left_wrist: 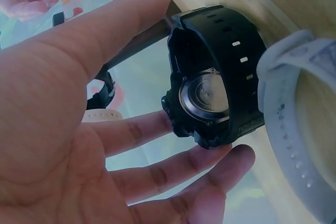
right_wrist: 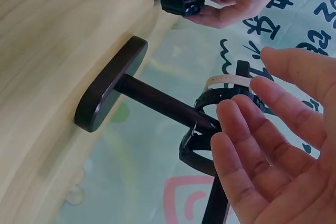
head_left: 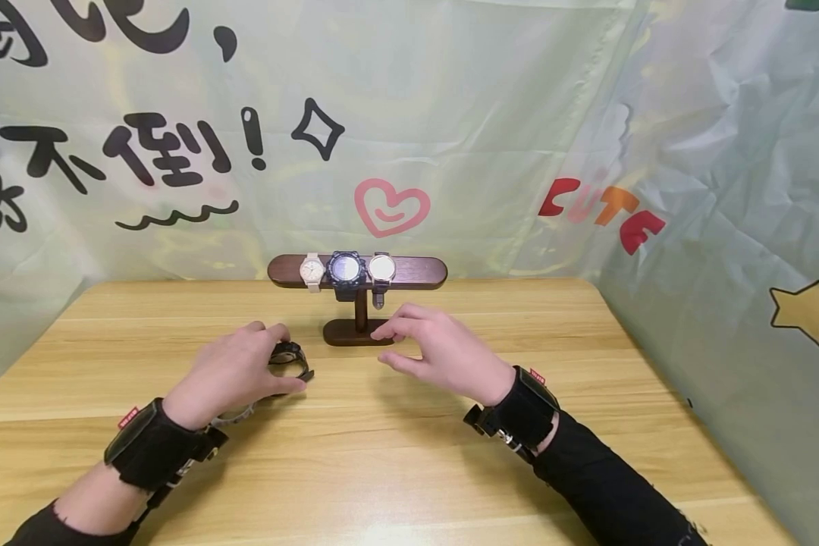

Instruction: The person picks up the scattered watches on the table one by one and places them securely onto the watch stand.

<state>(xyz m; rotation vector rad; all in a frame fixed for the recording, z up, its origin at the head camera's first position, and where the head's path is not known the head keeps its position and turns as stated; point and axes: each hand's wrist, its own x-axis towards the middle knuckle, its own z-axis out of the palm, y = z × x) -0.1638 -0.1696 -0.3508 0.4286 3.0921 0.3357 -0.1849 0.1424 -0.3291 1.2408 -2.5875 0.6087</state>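
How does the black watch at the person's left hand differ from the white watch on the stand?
Colour: the black watch is dark with a silvery back, while the white watch is pale.
Build: the black watch looks chunky with a broad strap; the white watch looks slimmer.
Place: the black watch is between the left hand's thumb and fingers; the white watch sits on the stand.
Both are wristwatches with straps.

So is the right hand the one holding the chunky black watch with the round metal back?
No, the left hand holds the black watch, while the right hand hovers empty near the dark brown wooden stand.
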